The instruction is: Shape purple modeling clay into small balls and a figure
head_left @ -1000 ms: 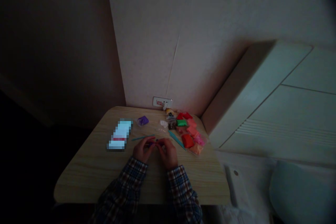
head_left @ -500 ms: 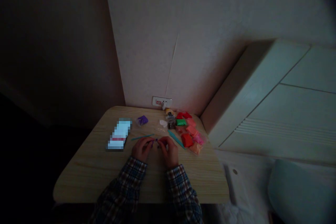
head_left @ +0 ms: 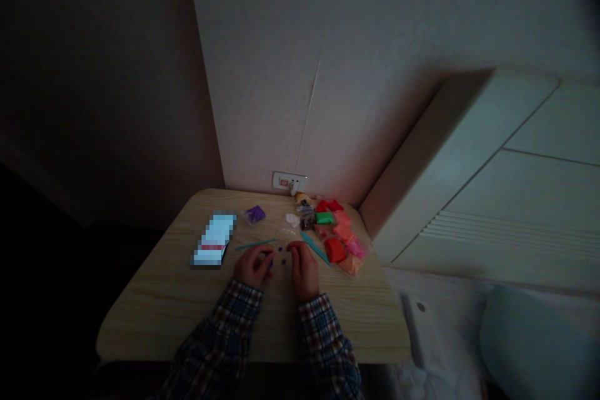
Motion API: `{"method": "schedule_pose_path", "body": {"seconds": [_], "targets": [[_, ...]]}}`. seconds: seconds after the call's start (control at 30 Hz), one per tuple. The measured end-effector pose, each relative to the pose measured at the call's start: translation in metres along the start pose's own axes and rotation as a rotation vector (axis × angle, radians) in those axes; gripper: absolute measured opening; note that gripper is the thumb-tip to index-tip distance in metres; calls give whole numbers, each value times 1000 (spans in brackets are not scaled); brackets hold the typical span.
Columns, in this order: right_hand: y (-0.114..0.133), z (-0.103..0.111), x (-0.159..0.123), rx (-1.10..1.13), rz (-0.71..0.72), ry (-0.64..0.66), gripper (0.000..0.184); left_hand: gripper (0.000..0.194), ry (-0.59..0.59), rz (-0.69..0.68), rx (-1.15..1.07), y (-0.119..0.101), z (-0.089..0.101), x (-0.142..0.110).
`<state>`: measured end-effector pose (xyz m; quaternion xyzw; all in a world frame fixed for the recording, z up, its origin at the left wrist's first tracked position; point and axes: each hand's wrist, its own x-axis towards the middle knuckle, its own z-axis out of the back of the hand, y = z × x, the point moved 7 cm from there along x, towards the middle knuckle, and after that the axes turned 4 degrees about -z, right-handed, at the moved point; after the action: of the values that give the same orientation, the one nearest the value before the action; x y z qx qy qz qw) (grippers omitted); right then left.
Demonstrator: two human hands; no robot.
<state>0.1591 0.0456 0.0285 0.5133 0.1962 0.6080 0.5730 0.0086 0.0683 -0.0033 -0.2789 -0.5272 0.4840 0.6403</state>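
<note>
Both hands rest on a small wooden table [head_left: 154, 300], sleeves in plaid. My left hand [head_left: 253, 265] is curled, its fingers closed on a small purple piece of clay. My right hand [head_left: 304, 269] is also curled, fingertips pinched near tiny purple clay bits [head_left: 282, 252] lying on the table between the hands. What the right fingers hold is too small to make out. A thin teal stick [head_left: 255, 244] lies just beyond the left hand, and a teal tool [head_left: 315, 249] lies beyond the right.
Several bags of coloured clay [head_left: 338, 234] are heaped at the table's back right, with a purple bag [head_left: 255, 214] and a white lump [head_left: 292, 219] behind the hands. A blurred flat object [head_left: 214, 239] lies at left. A wall socket [head_left: 289, 182] sits behind; a white cabinet [head_left: 492, 181] stands at right.
The hands have drawn slightly apart, and small purple bits now show on the table between them where the fingertips met before.
</note>
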Motion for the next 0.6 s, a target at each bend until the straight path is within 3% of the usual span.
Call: {"method": "schedule_pose_path", "body": {"seconds": [0.17,0.4,0.6], "targets": [[3,0,0,3,44,22,23,21,-48,-5,24,2,7,5],[-6,-4,-3,19,-71,61,27,30,-67,34,103,6,10,4],[-5,0,-1,-3,-47,28,30,28,-25,-14,455,8,14,2]]}}
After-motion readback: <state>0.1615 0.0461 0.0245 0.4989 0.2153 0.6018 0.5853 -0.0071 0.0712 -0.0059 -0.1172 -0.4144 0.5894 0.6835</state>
